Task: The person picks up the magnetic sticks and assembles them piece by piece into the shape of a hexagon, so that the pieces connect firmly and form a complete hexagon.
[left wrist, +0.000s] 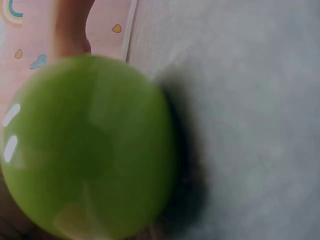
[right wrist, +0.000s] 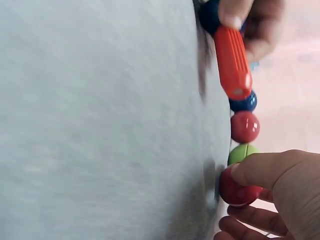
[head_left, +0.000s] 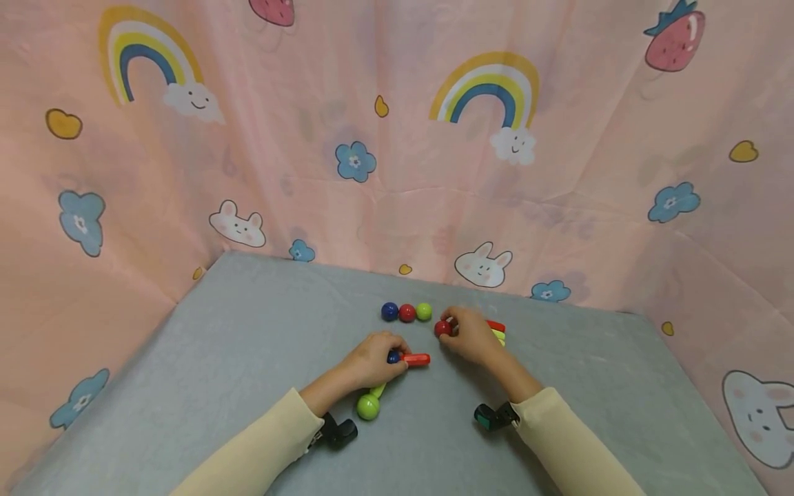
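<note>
My left hand (head_left: 374,359) grips a blue ball (head_left: 393,357) with a ridged red stick (head_left: 417,359) joined to it and pointing right. Below that hand a green stick (head_left: 378,390) runs down to a green ball (head_left: 368,407); its upper end is hidden by the hand. This green ball (left wrist: 90,150) fills much of the left wrist view. To the right, my right hand (head_left: 473,337) pinches a loose red ball (head_left: 442,328) between thumb and fingers. The right wrist view shows the red ball (right wrist: 240,189) close over the table, with the red stick (right wrist: 232,62) farther up.
Behind the hands, a blue ball (head_left: 389,311), a red ball (head_left: 406,313) and a green ball (head_left: 424,311) stand in a row. Red and yellow-green sticks (head_left: 497,334) lie partly behind my right hand. A pink printed curtain (head_left: 397,227) borders the grey table (head_left: 260,331).
</note>
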`<action>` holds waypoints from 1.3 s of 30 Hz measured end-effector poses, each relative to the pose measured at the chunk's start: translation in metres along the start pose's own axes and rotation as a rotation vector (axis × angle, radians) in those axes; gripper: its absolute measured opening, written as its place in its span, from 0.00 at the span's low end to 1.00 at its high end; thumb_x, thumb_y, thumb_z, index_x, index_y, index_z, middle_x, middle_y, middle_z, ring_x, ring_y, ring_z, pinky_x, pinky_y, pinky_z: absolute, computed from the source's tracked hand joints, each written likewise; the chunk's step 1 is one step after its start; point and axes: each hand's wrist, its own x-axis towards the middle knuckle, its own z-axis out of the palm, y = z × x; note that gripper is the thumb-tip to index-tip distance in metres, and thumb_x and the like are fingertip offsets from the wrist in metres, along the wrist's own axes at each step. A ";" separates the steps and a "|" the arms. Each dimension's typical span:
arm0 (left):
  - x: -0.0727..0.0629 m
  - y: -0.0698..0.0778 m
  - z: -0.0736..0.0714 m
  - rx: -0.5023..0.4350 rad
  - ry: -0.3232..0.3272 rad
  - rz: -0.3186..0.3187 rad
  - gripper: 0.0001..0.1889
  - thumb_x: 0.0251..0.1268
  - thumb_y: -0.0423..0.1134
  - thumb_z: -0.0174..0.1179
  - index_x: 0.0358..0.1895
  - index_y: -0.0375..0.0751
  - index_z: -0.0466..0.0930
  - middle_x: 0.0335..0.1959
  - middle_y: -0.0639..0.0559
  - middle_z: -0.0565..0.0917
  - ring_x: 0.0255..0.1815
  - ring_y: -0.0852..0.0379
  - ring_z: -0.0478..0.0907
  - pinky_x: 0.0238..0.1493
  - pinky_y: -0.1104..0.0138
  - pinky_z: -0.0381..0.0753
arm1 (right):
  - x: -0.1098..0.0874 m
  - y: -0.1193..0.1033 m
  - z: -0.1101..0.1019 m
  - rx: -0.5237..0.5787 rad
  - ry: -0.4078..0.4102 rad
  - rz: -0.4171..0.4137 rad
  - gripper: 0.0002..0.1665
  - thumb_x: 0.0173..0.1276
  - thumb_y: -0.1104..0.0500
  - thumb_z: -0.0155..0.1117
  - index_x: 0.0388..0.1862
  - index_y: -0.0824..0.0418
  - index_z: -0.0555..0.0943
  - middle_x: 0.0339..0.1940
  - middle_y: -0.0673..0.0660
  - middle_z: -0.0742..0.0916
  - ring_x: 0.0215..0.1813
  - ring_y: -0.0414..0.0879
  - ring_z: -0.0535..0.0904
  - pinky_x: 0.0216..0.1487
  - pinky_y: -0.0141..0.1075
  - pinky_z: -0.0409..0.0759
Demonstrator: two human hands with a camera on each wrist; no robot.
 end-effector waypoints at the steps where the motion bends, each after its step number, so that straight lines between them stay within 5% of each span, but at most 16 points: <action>1: 0.000 0.000 0.000 -0.003 -0.001 -0.001 0.08 0.57 0.37 0.62 0.41 0.45 0.85 0.36 0.54 0.80 0.36 0.60 0.73 0.43 0.67 0.73 | -0.004 -0.001 0.000 0.004 -0.005 -0.007 0.19 0.59 0.61 0.69 0.50 0.63 0.79 0.40 0.58 0.84 0.41 0.49 0.80 0.45 0.43 0.81; 17: 0.002 -0.001 0.001 0.006 0.001 0.012 0.07 0.58 0.37 0.63 0.40 0.45 0.85 0.37 0.53 0.82 0.38 0.59 0.73 0.44 0.65 0.73 | -0.042 -0.014 0.005 0.011 -0.058 -0.126 0.16 0.56 0.61 0.71 0.44 0.58 0.80 0.34 0.52 0.85 0.33 0.40 0.77 0.37 0.35 0.78; 29: 0.004 0.002 0.003 0.017 -0.011 -0.009 0.08 0.57 0.39 0.65 0.40 0.46 0.85 0.36 0.55 0.82 0.38 0.60 0.74 0.45 0.66 0.74 | -0.048 -0.018 0.005 0.005 -0.076 -0.090 0.18 0.57 0.61 0.71 0.47 0.59 0.80 0.36 0.53 0.85 0.35 0.42 0.77 0.40 0.36 0.80; 39: 0.006 0.003 0.002 0.011 -0.033 -0.027 0.09 0.58 0.39 0.65 0.42 0.47 0.85 0.36 0.56 0.82 0.38 0.60 0.75 0.44 0.66 0.74 | -0.056 -0.003 -0.007 -0.066 0.003 -0.101 0.17 0.56 0.60 0.71 0.46 0.58 0.81 0.38 0.54 0.86 0.39 0.46 0.80 0.42 0.41 0.81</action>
